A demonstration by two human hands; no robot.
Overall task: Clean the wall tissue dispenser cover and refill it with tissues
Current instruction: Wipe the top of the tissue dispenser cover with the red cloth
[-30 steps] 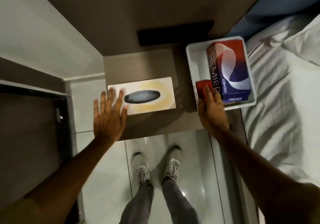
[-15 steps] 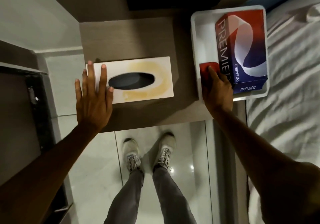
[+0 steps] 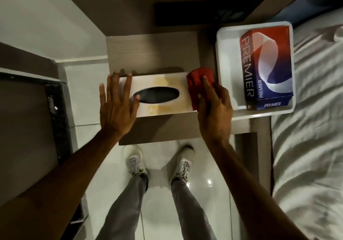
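The white dispenser cover [image 3: 163, 80] lies flat on the wooden side table [image 3: 152, 50], its dark oval slot facing up and yellowish stains around the slot. My left hand [image 3: 117, 108] rests flat on the cover's left end, fingers spread. My right hand [image 3: 213, 108] presses a red cloth [image 3: 196, 78] onto the cover's right end. A red, white and blue PREMIER tissue box [image 3: 265, 67] lies in a white tray [image 3: 228, 63] to the right of the cover.
A bed with rumpled white sheets [image 3: 311, 109] runs along the right. A dark rectangular panel [image 3: 207, 14] sits on the wall above the table. My feet in white shoes [image 3: 159, 160] stand on glossy floor tiles. A dark door frame [image 3: 55, 109] is at left.
My right hand lifted the red cloth out of the tray and brought it left onto the cover's right end. My left hand slid further onto the cover's left end.
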